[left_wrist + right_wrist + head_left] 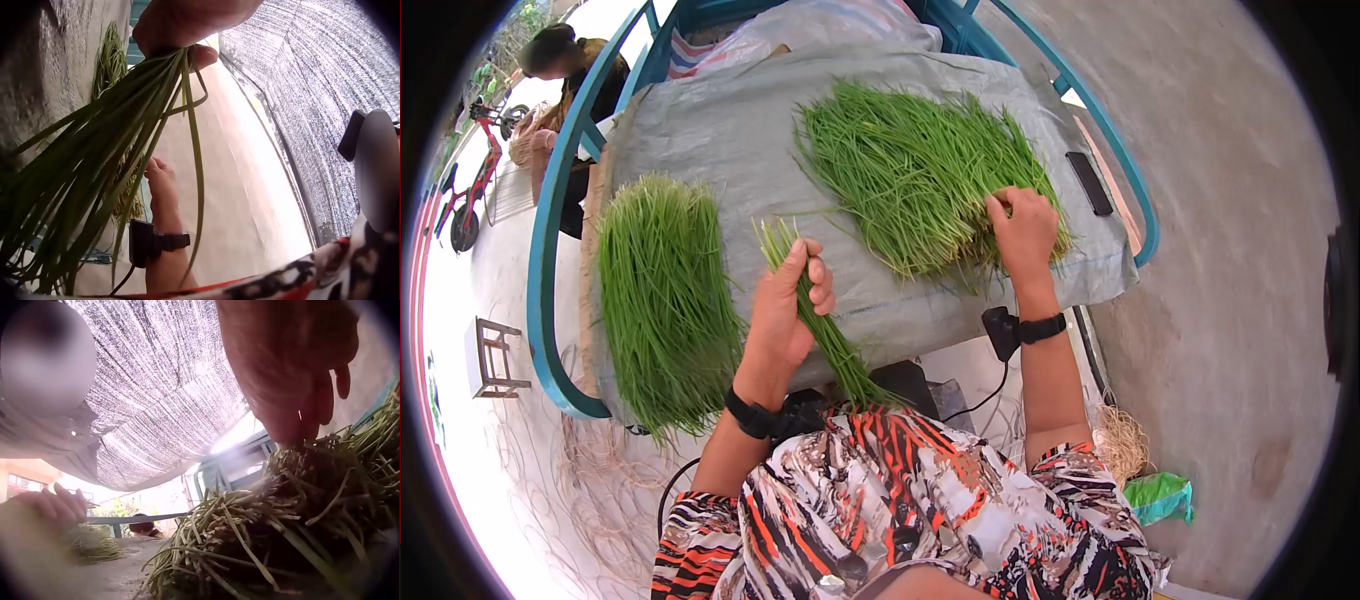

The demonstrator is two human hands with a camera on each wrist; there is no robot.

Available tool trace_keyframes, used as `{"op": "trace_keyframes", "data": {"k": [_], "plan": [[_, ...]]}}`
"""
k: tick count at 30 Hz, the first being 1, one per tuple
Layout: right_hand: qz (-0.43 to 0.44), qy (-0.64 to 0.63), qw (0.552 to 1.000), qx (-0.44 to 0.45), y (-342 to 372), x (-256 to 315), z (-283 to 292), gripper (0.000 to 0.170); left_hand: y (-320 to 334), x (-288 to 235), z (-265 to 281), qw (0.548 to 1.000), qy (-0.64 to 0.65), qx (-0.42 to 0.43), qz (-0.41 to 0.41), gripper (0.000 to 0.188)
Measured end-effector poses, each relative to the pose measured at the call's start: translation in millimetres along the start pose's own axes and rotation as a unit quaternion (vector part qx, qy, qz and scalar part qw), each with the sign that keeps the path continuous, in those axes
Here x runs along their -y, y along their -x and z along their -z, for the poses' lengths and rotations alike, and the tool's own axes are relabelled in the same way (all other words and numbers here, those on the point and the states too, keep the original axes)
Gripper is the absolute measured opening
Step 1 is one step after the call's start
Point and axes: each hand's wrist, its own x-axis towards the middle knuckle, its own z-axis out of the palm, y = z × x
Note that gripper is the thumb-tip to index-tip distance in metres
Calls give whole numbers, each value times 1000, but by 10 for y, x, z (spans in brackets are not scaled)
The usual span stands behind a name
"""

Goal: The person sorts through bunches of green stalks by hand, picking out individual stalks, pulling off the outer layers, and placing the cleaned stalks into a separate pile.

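Note:
My left hand [783, 305] grips a thin bunch of green chives [832, 345], the pale cut ends sticking up past the thumb and the leaves hanging down toward the shirt. In the left wrist view the leaves of this bunch [94, 162] fan out below the fist. At the near right edge of a big loose pile of chives [910, 165], my right hand [1027, 235] pinches at the pale stalk ends with curled fingers. The right wrist view has the fingertips right at these stalk ends [294, 469], partly hiding what they pinch.
A neater stack of chives [662, 290] lies at the left on the grey sheet [750, 130]. A dark phone [1089, 183] lies by the right edge. Blue rails [550, 270] bound the cart bed. Beyond the left rail are a person [575, 75] and a stool [495, 357].

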Motion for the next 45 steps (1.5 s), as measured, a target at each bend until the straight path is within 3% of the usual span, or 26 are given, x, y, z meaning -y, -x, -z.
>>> {"op": "trace_keyframes", "data": {"k": [5,8,12,15,18,21,23,28,30,33,37,42,45], "plan": [[-37,-85,996,-21,7,-12,-10,12,-10,-16,7,999,-40,-18,-19,19],[9,-99,990,-102,9,30,199,9,-25,-16,7,996,-80,-26,-29,20],[6,-243,947,-211,132,307,627,3,2,-31,-102,988,-151,-8,-42,19],[-9,-231,971,-68,216,421,788,3,52,-47,-193,972,-230,16,-42,19],[50,-291,952,-81,341,613,941,2,177,-113,-415,931,-348,72,-83,22],[237,-231,943,23,332,784,988,9,135,21,-463,829,-467,175,-254,27],[237,-269,933,36,399,897,919,12,138,55,-467,779,-515,207,-291,28],[184,-327,925,57,519,964,863,14,256,-4,-457,785,-576,175,-145,20],[121,-352,924,85,580,957,854,12,283,-11,-476,823,-536,166,-86,20],[-35,-507,847,154,700,1027,699,10,308,15,-472,860,-477,168,-64,22],[-52,-555,813,168,749,1109,600,10,297,46,-393,881,-444,160,-40,24],[-104,-585,771,231,696,1032,618,9,305,-10,-374,900,-403,156,57,25],[-201,-648,719,153,626,911,538,14,294,-2,-336,912,-374,146,83,26]]}}
